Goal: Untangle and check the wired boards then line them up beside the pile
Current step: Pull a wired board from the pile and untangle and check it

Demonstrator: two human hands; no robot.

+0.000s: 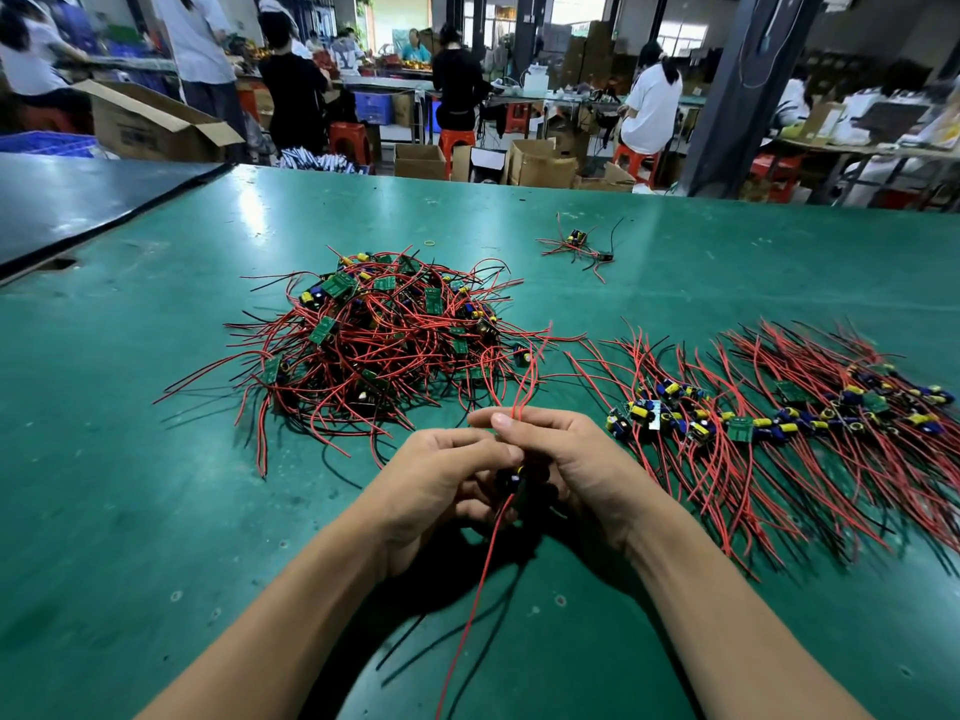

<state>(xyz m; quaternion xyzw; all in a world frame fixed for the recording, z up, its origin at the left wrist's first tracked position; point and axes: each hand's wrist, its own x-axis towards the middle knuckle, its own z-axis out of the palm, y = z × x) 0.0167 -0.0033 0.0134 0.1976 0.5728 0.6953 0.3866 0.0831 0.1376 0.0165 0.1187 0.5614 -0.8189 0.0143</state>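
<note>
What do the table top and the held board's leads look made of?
Table top: probably a green rubber or vinyl mat, semi-gloss; it shows soft glare and scuffs. Held board's leads: thin wire in red plastic-looking insulation; they bend freely.

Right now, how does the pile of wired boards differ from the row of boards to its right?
The pile is heaped and tangled, with its wires crossing every way. The row lies flat, with its wires roughly parallel. Both hold green boards with red and black wires.
</note>
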